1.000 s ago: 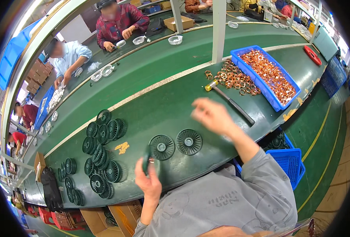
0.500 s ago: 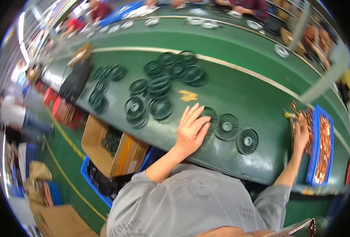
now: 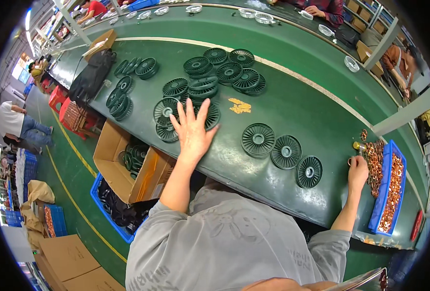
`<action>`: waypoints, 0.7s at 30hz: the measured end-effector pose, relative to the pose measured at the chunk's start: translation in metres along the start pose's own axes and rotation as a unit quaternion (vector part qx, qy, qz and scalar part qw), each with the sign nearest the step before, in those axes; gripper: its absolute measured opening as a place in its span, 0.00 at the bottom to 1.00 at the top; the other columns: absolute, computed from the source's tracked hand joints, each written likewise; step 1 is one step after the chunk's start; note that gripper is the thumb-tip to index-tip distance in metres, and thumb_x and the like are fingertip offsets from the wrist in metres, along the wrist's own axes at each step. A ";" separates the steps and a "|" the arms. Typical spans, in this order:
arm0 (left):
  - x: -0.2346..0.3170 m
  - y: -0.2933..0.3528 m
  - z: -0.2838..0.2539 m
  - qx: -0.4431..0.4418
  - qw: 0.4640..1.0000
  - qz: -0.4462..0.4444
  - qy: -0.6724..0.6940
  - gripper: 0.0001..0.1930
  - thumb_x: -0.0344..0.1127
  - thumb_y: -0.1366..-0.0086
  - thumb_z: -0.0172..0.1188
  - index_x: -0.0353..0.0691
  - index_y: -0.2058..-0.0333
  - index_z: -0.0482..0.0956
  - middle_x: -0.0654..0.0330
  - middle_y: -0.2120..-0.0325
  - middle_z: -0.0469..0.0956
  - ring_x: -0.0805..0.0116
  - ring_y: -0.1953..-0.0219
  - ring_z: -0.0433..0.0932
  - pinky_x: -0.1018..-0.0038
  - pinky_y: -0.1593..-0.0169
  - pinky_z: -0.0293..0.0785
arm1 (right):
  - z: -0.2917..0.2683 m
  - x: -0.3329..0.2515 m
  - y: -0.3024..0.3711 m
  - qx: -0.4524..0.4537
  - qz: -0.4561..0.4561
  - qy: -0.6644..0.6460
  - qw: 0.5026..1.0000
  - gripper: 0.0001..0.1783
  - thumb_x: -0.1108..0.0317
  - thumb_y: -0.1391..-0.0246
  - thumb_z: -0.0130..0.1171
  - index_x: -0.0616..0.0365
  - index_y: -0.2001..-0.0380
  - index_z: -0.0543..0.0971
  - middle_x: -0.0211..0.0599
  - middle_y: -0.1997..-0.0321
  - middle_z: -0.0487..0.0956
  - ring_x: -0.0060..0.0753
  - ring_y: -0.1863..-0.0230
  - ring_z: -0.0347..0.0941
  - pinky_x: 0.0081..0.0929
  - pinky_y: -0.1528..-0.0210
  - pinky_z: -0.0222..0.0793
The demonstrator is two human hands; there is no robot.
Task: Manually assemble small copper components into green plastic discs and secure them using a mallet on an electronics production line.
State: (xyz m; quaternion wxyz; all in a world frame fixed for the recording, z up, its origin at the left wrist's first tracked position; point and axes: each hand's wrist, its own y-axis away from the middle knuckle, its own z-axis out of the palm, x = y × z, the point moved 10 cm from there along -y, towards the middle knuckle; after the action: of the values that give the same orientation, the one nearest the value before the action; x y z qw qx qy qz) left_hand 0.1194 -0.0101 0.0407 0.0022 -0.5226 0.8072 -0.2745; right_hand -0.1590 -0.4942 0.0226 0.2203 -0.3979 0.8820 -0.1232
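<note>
1. Head view shows the left hand (image 3: 191, 130) spread flat, fingers splayed and holding nothing, resting on the green conveyor belt (image 3: 292, 97) at its near edge, its fingertips touching a dark finned fan wheel (image 3: 206, 115) in the cluster there.
2. Right hand (image 3: 358, 170) lies farther right along the same near edge, curled at the loose heap of copper rings (image 3: 372, 160); whether it pinches one I cannot tell.
3. Three more fan wheels (image 3: 285, 151) lie flat in a row between the hands, just apart from each other.
4. Handling, as a judgement: the wheels look like moulded plastic, light and stiff, with thin radial fins that could snap if squeezed. The outer rim or central hub seems the safest hold. Stacked ones may slide off each other.
5. The copper rings look small, hard and smooth, liable to slip or tangle; a fingertip pinch on a single ring suits them.
6. A blue plastic bin (image 3: 383, 203) heaped with copper parts sits at the right end, touching the loose heap.
7. Below the belt's near edge stands an open brown cardboard box (image 3: 110, 160) with wheels inside, beside a blue crate (image 3: 109, 218) of dark parts.
8. Small yellow scraps (image 3: 239, 105) lie mid-belt, behind the wheels.
9. More brown cartons (image 3: 67, 262) rest on the floor at lower left.
</note>
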 end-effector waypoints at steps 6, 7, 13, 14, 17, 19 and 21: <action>-0.023 -0.018 0.010 0.009 0.998 0.048 -0.030 0.37 0.41 0.50 0.69 0.64 0.40 0.65 0.46 0.38 0.59 0.40 0.35 0.54 0.38 0.38 0.46 | -0.023 -0.037 0.021 0.009 -0.017 0.066 0.998 0.13 0.60 0.46 0.59 0.59 0.68 0.75 0.47 0.63 0.75 0.53 0.60 0.72 0.44 0.60 0.70; -0.026 -0.019 0.008 0.027 0.998 0.046 -0.026 0.34 0.42 0.49 0.69 0.63 0.42 0.68 0.47 0.39 0.61 0.41 0.36 0.55 0.38 0.38 0.47 | -0.019 -0.040 0.024 -0.017 0.017 0.043 0.999 0.10 0.61 0.45 0.57 0.57 0.68 0.75 0.47 0.65 0.75 0.54 0.63 0.73 0.45 0.61 0.70; -0.043 0.013 -0.055 0.263 0.921 -0.023 0.286 0.18 0.20 0.38 0.54 0.35 0.48 0.74 0.54 0.51 0.76 0.64 0.51 0.74 0.71 0.47 0.70 | -0.047 -0.091 0.040 0.072 -0.093 -0.124 0.985 0.04 0.74 0.49 0.60 0.61 0.68 0.77 0.39 0.69 0.77 0.34 0.70 0.75 0.26 0.67 0.70; -0.040 0.018 -0.059 0.275 0.902 -0.023 0.333 0.17 0.22 0.36 0.53 0.34 0.48 0.73 0.55 0.52 0.76 0.67 0.54 0.75 0.74 0.50 0.71 | -0.051 -0.099 0.044 0.069 -0.083 -0.162 0.981 0.04 0.76 0.49 0.60 0.62 0.68 0.77 0.37 0.67 0.78 0.30 0.71 0.74 0.23 0.68 0.70; -0.021 0.025 -0.048 0.217 0.903 -0.045 0.369 0.17 0.23 0.35 0.53 0.33 0.47 0.71 0.55 0.47 0.71 0.65 0.51 0.73 0.72 0.47 0.69 | -0.060 -0.115 0.056 0.072 -0.064 -0.208 0.973 0.04 0.77 0.49 0.61 0.62 0.68 0.77 0.36 0.67 0.78 0.26 0.71 0.73 0.21 0.69 0.69; 0.008 0.024 -0.040 0.114 0.966 0.051 0.227 0.20 0.22 0.38 0.54 0.35 0.47 0.72 0.49 0.43 0.67 0.56 0.43 0.68 0.69 0.45 0.66 | -0.063 -0.126 0.062 0.066 -0.082 -0.246 0.964 0.05 0.78 0.50 0.61 0.62 0.68 0.77 0.36 0.67 0.77 0.26 0.72 0.72 0.20 0.70 0.69; 0.013 0.034 -0.003 -0.046 0.981 0.093 0.162 0.25 0.33 0.42 0.60 0.37 0.45 0.71 0.45 0.40 0.62 0.46 0.37 0.59 0.60 0.37 0.56 | -0.064 -0.135 0.067 0.066 -0.087 -0.261 0.959 0.05 0.78 0.51 0.62 0.63 0.69 0.77 0.37 0.67 0.77 0.26 0.71 0.72 0.20 0.69 0.69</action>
State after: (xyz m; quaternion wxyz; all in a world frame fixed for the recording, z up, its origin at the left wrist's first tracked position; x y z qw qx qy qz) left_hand 0.0835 -0.0096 0.0319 -0.1274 -0.3932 0.8538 -0.3164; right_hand -0.1541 -0.3456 0.0918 0.4574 -0.4763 0.7453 -0.0921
